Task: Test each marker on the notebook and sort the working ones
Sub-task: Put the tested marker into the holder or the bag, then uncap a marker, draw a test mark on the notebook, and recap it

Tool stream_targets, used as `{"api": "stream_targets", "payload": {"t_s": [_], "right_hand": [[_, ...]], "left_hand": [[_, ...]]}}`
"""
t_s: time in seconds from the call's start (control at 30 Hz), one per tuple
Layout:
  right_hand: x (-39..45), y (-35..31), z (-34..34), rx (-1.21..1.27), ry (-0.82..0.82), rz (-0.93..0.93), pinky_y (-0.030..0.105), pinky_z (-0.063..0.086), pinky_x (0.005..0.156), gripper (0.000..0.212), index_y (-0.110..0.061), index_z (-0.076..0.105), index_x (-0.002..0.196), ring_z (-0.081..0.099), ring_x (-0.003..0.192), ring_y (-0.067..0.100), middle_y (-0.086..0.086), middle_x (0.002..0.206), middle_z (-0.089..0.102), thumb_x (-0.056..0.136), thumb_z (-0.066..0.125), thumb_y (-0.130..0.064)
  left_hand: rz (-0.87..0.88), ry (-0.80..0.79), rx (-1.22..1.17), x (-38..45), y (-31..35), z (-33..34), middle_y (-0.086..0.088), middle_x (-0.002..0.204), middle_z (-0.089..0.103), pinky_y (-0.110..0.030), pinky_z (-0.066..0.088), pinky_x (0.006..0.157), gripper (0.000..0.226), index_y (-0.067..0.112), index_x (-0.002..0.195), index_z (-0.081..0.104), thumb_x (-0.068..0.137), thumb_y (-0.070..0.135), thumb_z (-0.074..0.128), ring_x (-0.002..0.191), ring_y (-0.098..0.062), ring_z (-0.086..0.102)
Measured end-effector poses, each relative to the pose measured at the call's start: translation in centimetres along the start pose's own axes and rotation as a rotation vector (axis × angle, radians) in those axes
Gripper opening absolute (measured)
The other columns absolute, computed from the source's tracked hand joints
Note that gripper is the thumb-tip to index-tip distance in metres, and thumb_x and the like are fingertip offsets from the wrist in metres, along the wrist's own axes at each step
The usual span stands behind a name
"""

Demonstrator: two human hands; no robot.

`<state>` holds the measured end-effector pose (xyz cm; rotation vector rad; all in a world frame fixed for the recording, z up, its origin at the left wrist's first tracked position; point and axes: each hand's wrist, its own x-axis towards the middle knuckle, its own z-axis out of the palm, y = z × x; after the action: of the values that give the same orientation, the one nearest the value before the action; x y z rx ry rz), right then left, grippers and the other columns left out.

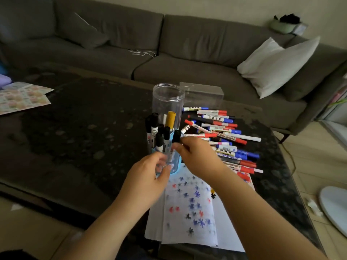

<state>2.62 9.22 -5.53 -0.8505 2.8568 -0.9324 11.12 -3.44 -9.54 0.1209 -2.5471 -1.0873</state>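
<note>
Head view: right hand (197,156) fingers (177,146) pinch a black-capped marker (175,139).

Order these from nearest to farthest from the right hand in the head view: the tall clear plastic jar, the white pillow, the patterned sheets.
1. Tall clear plastic jar, just beyond the right hand.
2. White pillow, far right, on the sofa.
3. Patterned sheets, far left of the table.

Black-capped marker (175,138) upright, apparently over cup (175,162).
</note>
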Motion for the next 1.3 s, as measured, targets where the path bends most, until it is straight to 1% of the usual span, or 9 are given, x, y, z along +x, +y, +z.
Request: {"api": "stream_targets", "payload": {"t_s": [0.17,0.3,0.43,0.73,0.9,1.03,1.1,1.2,1.3], "right_hand": [[-1.6,1.8,0.0,0.05,0.036,-0.098,0.014,0.038,0.074,0.03,-0.015,0.062,0.124,0.053,0.083,0.008,0.0,0.097,0.057,0.097,0.05,-0.021],[-3.3,5.7,-1.3,0.02,0.063,0.072,0.003,0.038,0.068,0.031,-0.024,0.057,0.127,0.05,0.084,0.001,-0.011,0.098,0.053,0.096,0.052,-0.025],[-4.4,10.5,-2.5,-0.018,0.087,0.227,0.005,0.04,0.066,0.029,-0.026,0.059,0.124,0.054,0.088,0.003,-0.01,0.106,0.06,0.095,0.054,-0.026],[-0.1,16.9,-4.2,-0.129,0.183,0.327,0.022,0.038,0.093,0.036,-0.014,0.052,0.132,0.052,0.116,0.019,0.006,0.132,0.052,0.097,0.051,-0.021],[4.9,18.4,-3.0,-0.203,0.058,0.342,0.03,0.039,0.09,0.034,-0.013,0.052,0.129,0.05,0.114,0.025,0.009,0.124,0.054,0.101,0.038,-0.026],[7.0,19.2,-2.2,-0.367,-0.103,0.441,0.044,0.04,0.099,0.039,-0.018,0.048,0.131,0.045,0.118,0.031,0.012,0.128,0.048,0.1,0.036,-0.038],[7.5,19.3,-2.5,-0.322,-0.167,0.485,0.043,0.044,0.095,0.036,-0.018,0.052,0.122,0.05,0.11,0.03,0.012,0.121,0.05,0.098,0.038,-0.042],[7.5,19.0,-3.3,-0.154,-0.21,0.506,0.026,0.043,0.064,0.02,-0.019,0.05,0.102,0.052,0.078,0.016,0.003,0.091,0.054,0.097,0.046,-0.038],[6.7,18.6,-3.8,-0.09,-0.115,0.431,0.018,0.038,0.054,0.016,-0.018,0.054,0.102,0.047,0.067,0.008,-0.002,0.085,0.053,0.094,0.056,-0.031]], "left_hand": [[0.008,-0.039,-0.019,0.4,0.5,1.9,0.014,0.088,0.062,-0.012,0.046,0.07,0.018,0.019,0.105,0.064,0.088,0.023,0.06,0.08,-0.002,0.06],[0.063,-0.079,-0.008,1.5,1.8,3.7,0.02,0.083,0.057,-0.006,0.041,0.067,0.017,0.022,0.104,0.065,0.088,0.025,0.059,0.077,0.003,0.057],[0.108,-0.143,-0.011,3.3,3.7,6.0,0.017,0.086,0.058,-0.017,0.047,0.073,0.016,0.024,0.104,0.062,0.09,0.026,0.056,0.08,0.001,0.055],[0.083,-0.117,0.012,6.0,4.2,11.1,0.009,0.091,0.058,-0.025,0.048,0.076,0.021,0.019,0.109,0.062,0.09,0.022,0.054,0.083,-0.006,0.055],[0.033,-0.104,0.013,6.9,4.3,11.6,0.011,0.096,0.061,-0.019,0.049,0.072,0.022,0.023,0.111,0.06,0.09,0.024,0.054,0.083,-0.003,0.056],[0.027,-0.112,0.029,7.0,4.6,11.9,0.013,0.098,0.06,-0.008,0.038,0.066,0.024,0.025,0.114,0.059,0.091,0.025,0.053,0.085,-0.002,0.055],[0.025,-0.115,0.032,7.0,4.7,11.8,0.013,0.099,0.061,-0.009,0.039,0.066,0.024,0.025,0.114,0.059,0.091,0.025,0.052,0.085,-0.003,0.055],[0.012,-0.121,0.031,6.8,4.7,11.7,0.014,0.098,0.06,-0.009,0.04,0.064,0.023,0.025,0.113,0.059,0.091,0.026,0.053,0.084,-0.002,0.055],[-0.004,-0.129,0.017,6.5,4.8,11.4,0.015,0.095,0.058,-0.013,0.045,0.068,0.023,0.025,0.113,0.059,0.091,0.027,0.053,0.082,-0.002,0.055]]}}
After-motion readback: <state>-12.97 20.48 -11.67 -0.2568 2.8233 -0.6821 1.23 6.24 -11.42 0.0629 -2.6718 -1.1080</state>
